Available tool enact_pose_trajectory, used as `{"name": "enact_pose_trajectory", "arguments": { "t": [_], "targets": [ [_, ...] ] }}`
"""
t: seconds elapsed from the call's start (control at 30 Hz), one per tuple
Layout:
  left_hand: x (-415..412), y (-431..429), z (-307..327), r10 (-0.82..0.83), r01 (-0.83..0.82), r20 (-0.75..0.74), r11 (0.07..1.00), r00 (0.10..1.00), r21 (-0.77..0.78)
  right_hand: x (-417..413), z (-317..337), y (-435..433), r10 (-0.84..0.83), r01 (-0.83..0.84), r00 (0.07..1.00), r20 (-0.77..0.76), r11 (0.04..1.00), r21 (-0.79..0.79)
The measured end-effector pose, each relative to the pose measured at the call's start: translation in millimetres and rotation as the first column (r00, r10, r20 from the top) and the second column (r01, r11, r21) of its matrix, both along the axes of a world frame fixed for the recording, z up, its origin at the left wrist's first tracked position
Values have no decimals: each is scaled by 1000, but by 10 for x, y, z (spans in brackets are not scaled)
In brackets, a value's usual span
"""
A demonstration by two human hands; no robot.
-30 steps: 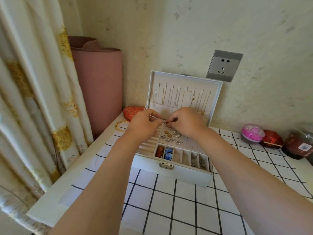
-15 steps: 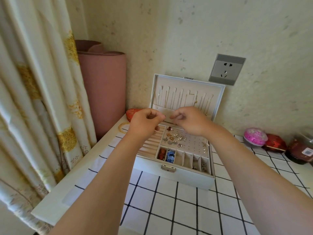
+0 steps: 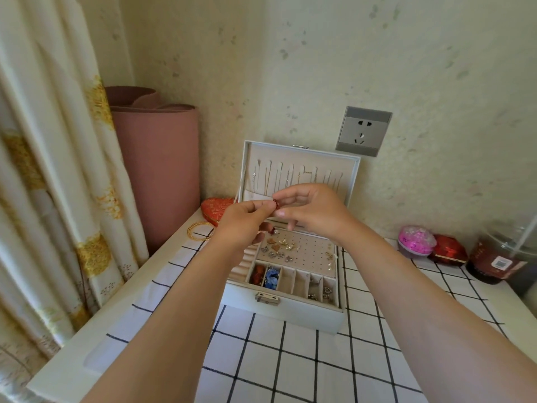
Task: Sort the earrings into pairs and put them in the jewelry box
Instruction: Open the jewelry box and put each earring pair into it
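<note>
A white jewelry box (image 3: 293, 312) stands open on the checked tabletop, its lid upright with thin chains hanging inside. Several loose earrings (image 3: 280, 248) lie on the perforated panel, and red and blue pieces (image 3: 266, 275) fill the front left compartments. Above the box, my left hand (image 3: 242, 225) and my right hand (image 3: 312, 212) meet fingertip to fingertip. Between them they pinch a small dark red earring (image 3: 276, 204). Which hand carries it mainly I cannot tell.
A red embroidered pouch (image 3: 216, 209) and gold bangles (image 3: 200, 230) lie left of the box. A pink rolled mat (image 3: 159, 170) and a curtain (image 3: 52, 170) stand at the left. A pink ball (image 3: 416, 239), a red box (image 3: 449, 248) and a dark jar (image 3: 499, 261) sit at right.
Both hands have lifted from the box's panel and come together higher up. A small red earring now shows between the fingertips.
</note>
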State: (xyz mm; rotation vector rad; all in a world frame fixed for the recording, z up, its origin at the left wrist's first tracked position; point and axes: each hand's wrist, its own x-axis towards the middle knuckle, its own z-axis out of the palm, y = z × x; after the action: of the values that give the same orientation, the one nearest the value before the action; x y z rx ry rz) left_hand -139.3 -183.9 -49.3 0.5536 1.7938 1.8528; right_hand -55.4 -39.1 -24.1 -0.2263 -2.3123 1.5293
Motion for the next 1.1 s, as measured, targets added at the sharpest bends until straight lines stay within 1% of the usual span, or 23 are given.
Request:
{"name": "enact_pose_trajectory", "arguments": {
  "t": [0.13, 0.27, 0.3, 0.33, 0.37, 0.43, 0.5, 0.57, 0.67, 0.73, 0.83, 0.9, 1.0, 1.03, 1.1],
  "targets": [
    [10, 33, 15, -1, -1, -39, 999, 999, -41, 35, 5, 59, -53, 54, 998, -23, 996, 71],
    [38, 83, 16, 7, -8, -38, 999, 999, -42, 39, -13, 111, -58, 61, 998, -28, 992, 110],
    [36, 92, 12, 9, -12, -61, 999, 998, -48, 30, -27, 130, -60, 64, 998, -32, 989, 133],
    [25, 98, -1, 22, -29, -116, 998, 993, -61, 22, -46, 153, -69, 76, 997, -43, 984, 162],
    [1, 104, -23, 48, -67, -206, 994, 977, -84, 15, -74, 181, -89, 99, 994, -57, 975, 197],
    [-75, 96, -94, 75, -164, -452, 973, 889, -161, 9, -148, 234, -137, 143, 990, -44, 946, 291],
    [-132, 66, -175, -6, -214, -634, 939, 774, -270, 15, -230, 246, -153, 126, 988, 31, 900, 417],
    [-193, 52, -274, -134, -197, -704, 908, 698, -369, 6, -299, 226, -154, 84, 983, 98, 858, 508],
    [-203, 46, -345, -307, -157, -714, 850, 629, -504, -29, -362, 189, -174, 55, 976, 133, 781, 622],
    [-203, 41, -365, -364, -154, -715, 823, 597, -546, -64, -400, 161, -187, 62, 976, 116, 741, 668],
    [-205, 46, -360, -382, -134, -697, 815, 607, -564, -92, -418, 146, -194, 82, 978, 82, 710, 700],
    [-212, 47, -357, -382, -136, -685, 807, 620, -574, -108, -401, 155, -166, 35, 979, 119, 709, 704],
    [-198, 47, -345, -392, -141, -693, 804, 604, -577, -104, -374, 182, -126, -43, 974, 186, 708, 705],
    [-193, 46, -342, -392, -145, -699, 805, 598, -575, -99, -380, 187, -134, -35, 974, 181, 705, 708],
    [-190, 48, -334, -386, -155, -707, 807, 593, -570, -91, -401, 190, -167, 33, 979, 121, 706, 708]
  ]
}}
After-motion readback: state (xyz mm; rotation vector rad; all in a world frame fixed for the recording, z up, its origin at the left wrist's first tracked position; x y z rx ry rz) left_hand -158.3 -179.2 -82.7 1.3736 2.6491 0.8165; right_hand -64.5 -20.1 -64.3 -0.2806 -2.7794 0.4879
